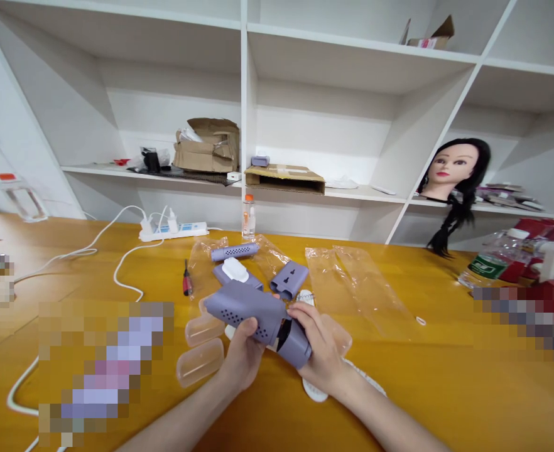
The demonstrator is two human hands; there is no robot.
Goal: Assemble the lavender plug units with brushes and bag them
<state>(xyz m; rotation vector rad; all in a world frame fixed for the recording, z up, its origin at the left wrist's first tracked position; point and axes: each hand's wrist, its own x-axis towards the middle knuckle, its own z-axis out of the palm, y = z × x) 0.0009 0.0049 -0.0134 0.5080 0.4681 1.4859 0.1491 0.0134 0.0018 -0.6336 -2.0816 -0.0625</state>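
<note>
Holding purple plastic casing (244, 307), L hand (242, 358), R hand (317, 355) closed on it

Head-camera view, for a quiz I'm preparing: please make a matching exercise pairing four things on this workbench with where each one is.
Things:
1. Red-handled screwdriver
2. Mannequin head
3. White power strip
4. Perforated lilac plastic casing

Places:
A. On the white shelf, a long black braid hanging down
B. Held by the left hand and right hand
C. Lying on the yellow tabletop beside a clear plastic bag
D. At the table's back, white cables plugged in

Pairs: 1-C, 2-A, 3-D, 4-B
</note>
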